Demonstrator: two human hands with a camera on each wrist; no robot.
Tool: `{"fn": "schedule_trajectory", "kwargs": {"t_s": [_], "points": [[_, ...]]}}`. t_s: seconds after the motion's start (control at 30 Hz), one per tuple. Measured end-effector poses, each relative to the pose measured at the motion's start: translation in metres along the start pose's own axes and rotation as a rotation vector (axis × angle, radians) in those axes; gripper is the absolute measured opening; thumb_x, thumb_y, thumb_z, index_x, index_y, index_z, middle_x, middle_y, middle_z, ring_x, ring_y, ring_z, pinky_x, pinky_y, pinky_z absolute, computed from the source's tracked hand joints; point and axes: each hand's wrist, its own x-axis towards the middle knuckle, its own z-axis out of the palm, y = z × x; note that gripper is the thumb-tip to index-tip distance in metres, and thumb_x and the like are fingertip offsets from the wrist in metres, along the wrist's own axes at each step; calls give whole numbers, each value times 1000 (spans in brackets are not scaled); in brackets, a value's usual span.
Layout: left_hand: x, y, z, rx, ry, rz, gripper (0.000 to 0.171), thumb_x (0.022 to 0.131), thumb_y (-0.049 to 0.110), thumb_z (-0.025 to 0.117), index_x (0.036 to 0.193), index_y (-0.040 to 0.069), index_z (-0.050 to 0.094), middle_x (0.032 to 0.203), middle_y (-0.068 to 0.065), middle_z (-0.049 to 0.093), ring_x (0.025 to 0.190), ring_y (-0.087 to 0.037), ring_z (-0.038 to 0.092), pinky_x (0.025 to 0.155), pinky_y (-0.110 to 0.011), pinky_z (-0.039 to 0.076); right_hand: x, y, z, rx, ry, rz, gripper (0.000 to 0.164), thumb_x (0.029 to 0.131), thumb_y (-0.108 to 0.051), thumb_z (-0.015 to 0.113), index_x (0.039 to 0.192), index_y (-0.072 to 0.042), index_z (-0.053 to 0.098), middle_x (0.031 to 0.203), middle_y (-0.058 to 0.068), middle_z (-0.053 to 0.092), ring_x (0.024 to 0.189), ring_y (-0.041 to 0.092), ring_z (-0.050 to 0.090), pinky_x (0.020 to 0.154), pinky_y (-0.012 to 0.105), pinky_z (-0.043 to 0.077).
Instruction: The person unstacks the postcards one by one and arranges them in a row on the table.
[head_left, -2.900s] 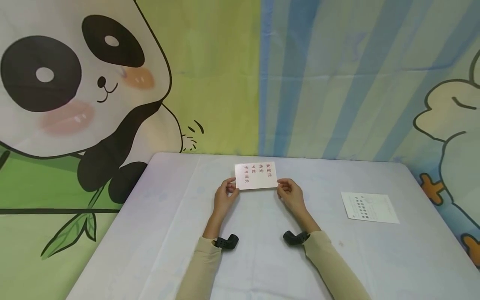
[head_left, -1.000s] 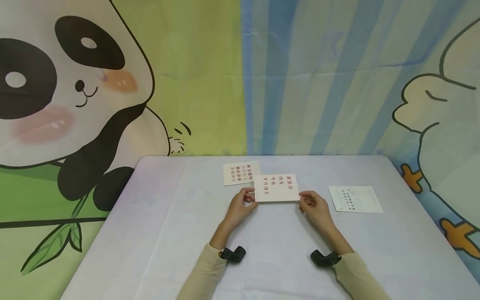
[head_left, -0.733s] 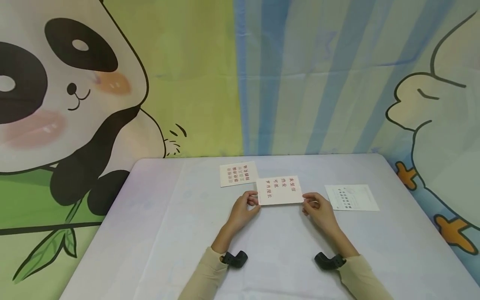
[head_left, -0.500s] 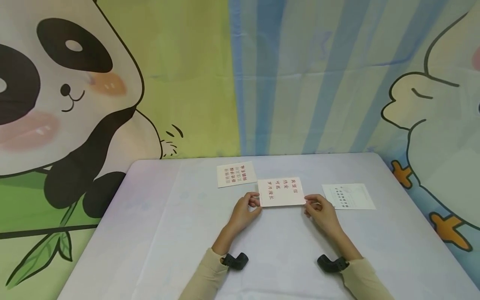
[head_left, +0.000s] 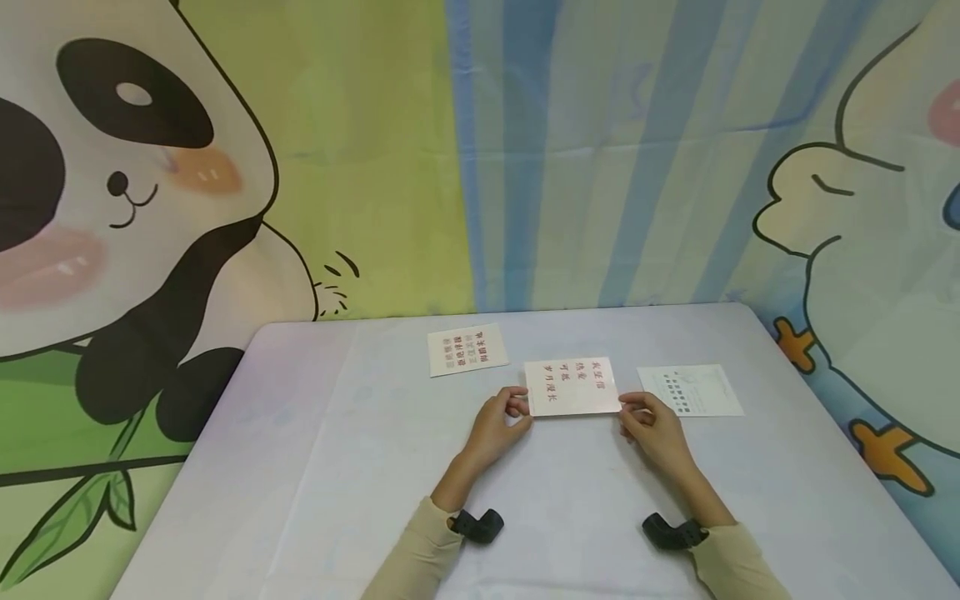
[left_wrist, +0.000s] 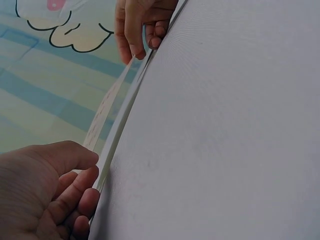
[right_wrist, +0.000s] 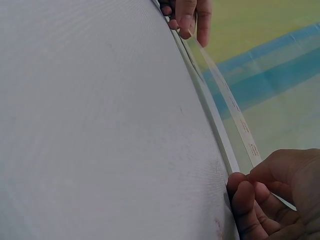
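Observation:
Both hands hold a white card (head_left: pixel 572 386) with columns of red characters, tilted a little, over the table's middle. My left hand (head_left: pixel 491 429) pinches its left edge between thumb and fingers. At the opposite edge, near the lower right corner, my right hand (head_left: pixel 656 433) pinches it. From the left wrist view the card (left_wrist: pixel 106 107) shows as a thin strip slanting up off the white cloth, and the right wrist view shows the card (right_wrist: pixel 231 102) nearly edge-on too. Behind the right hand lies another card (head_left: pixel 708 390) with dark print, partly overlapped by that hand in the head view.
A third card (head_left: pixel 468 350) with red and grey characters lies at the back left. White cloth covers the table (head_left: pixel 360 467). A printed backdrop (head_left: pixel 375 150) with a panda stands along the back edge. Each wrist wears a black camera (head_left: pixel 480 527).
The hands have carried the card right and toward the near side, uncovering the card at the back left. It now sits closer to the right-hand card. The head view has turned rightward.

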Motion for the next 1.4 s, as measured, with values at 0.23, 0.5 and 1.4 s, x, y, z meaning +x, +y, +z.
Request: {"fn": "schedule_trajectory", "kwargs": {"t_s": [0.23, 0.5, 1.4], "points": [[2, 3, 8, 33, 27, 9, 39, 85, 7, 71, 123, 6, 60, 93, 3, 68, 86, -12, 57, 81, -27, 43, -3, 2, -5, -10, 17, -2, 25, 94, 0, 59, 118, 6, 56, 97, 19, 59, 66, 11, 62, 56, 23, 52], [7, 9, 21, 100, 38, 15, 38, 84, 10, 72, 121, 6, 62, 90, 4, 69, 80, -9, 54, 85, -33, 40, -7, 5, -13, -14, 66, -29, 24, 93, 2, 59, 116, 8, 58, 87, 18, 59, 59, 10, 59, 52, 23, 51], [17, 27, 39, 245, 15, -11, 30, 84, 14, 72, 113, 7, 68, 80, 11, 63, 73, -4, 47, 71, -22, 37, -7, 11, -22, -34, 161, 142, 28, 91, -1, 56, 117, 7, 61, 84, 13, 61, 52, 10, 57, 47, 23, 49]]}}
